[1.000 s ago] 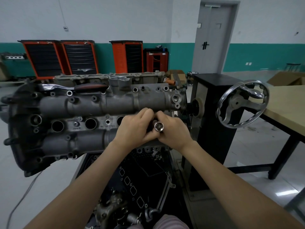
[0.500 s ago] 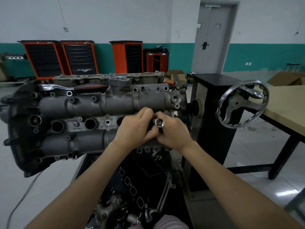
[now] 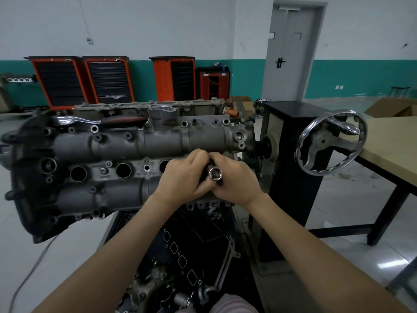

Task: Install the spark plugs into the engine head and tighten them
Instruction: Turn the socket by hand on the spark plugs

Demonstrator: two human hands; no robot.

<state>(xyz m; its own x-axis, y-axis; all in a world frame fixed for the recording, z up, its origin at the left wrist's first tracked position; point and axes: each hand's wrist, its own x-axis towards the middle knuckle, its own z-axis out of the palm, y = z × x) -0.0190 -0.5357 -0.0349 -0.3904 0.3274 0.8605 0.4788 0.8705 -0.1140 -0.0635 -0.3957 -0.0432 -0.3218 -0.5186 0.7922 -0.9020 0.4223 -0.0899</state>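
Observation:
The grey engine head [image 3: 126,145] lies across a stand, with a row of round plug wells [image 3: 123,170] open along its middle. At its right end a chrome socket [image 3: 214,174] points its open end toward me. My left hand [image 3: 184,176] and my right hand [image 3: 234,177] meet around it, fingers of both curled on the socket. The well under my hands is hidden, and no spark plug is visible. A ratchet wrench [image 3: 108,120] with a dark red handle rests on the head's far upper edge.
A black stand column [image 3: 291,168] with a chrome handwheel [image 3: 330,143] is at the right. A wooden table [image 3: 392,143] stands beyond it. A black parts tray [image 3: 191,245] sits below the head. Orange tool cabinets [image 3: 83,80] line the back wall.
The socket's open end has shifted slightly up between my hands, and my fingers have regripped it a little. The engine head and the ratchet have stayed still.

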